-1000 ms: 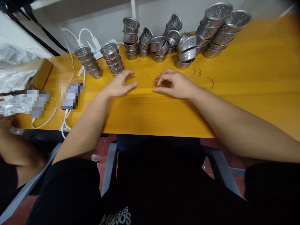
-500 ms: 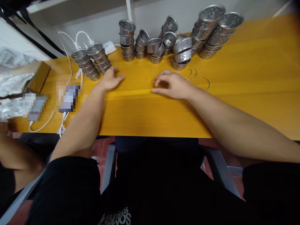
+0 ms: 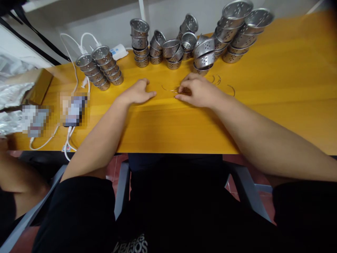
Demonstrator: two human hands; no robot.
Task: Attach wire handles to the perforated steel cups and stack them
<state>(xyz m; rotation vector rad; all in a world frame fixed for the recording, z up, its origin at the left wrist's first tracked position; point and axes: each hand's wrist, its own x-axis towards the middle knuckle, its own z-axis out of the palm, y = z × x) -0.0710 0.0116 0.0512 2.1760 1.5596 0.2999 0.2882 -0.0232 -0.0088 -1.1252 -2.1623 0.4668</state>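
Wire at right hand; long axis crosswise, visible end leftward

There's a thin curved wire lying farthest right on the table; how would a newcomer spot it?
On the yellow table, find the person's right hand. Just beyond its wrist and forearm lie a few thin curved wires. Yours is the lone arc farthest right, with bare wood separating it from the others.

Decent light on the table, source out of frame. Soft shadow under the right forearm. Glints on the steel cups. Black shirt crushed dark. Wide-angle stretch at edges, top-right corner vignetted. Thin wires barely resolve. Phone pixelated.
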